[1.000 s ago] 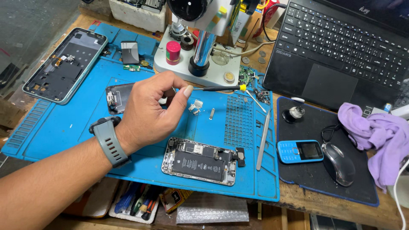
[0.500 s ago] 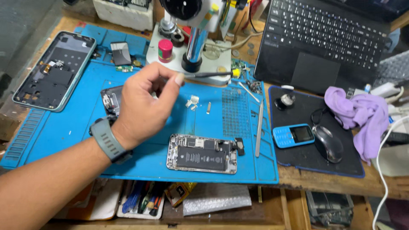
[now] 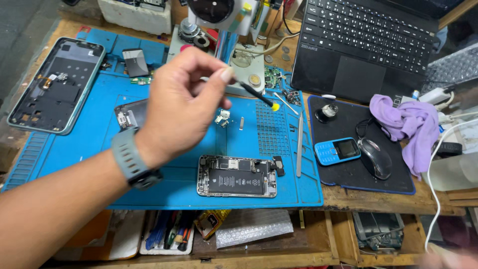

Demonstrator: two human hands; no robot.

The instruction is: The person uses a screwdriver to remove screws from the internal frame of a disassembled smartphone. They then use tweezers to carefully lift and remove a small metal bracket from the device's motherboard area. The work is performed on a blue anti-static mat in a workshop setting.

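Note:
My left hand (image 3: 181, 107) is raised above the blue work mat (image 3: 99, 164), a grey watch on its wrist. Its thumb and fingers pinch a thin black tool with a yellow tip (image 3: 274, 106), which points right and slightly down. Below the hand lie small metal parts (image 3: 222, 118) and a dark phone part (image 3: 130, 115). An opened phone (image 3: 238, 177), battery and board showing, lies near the mat's front edge. My right hand is not clearly in view; only a blurred skin-coloured strip shows at the bottom right corner.
A phone back housing (image 3: 52, 84) lies far left. A microscope base (image 3: 239, 55) stands behind the mat, a laptop (image 3: 368, 45) at back right. Tweezers (image 3: 299, 144) lie on the mat's right side. A black mat (image 3: 358, 177) holds a blue keypad phone (image 3: 337, 151), mouse (image 3: 376, 158) and purple cloth (image 3: 408, 124).
My left hand reached to the black tool lying by the microscope base, took hold of it and lifted it off the mat. The view has moved closer.

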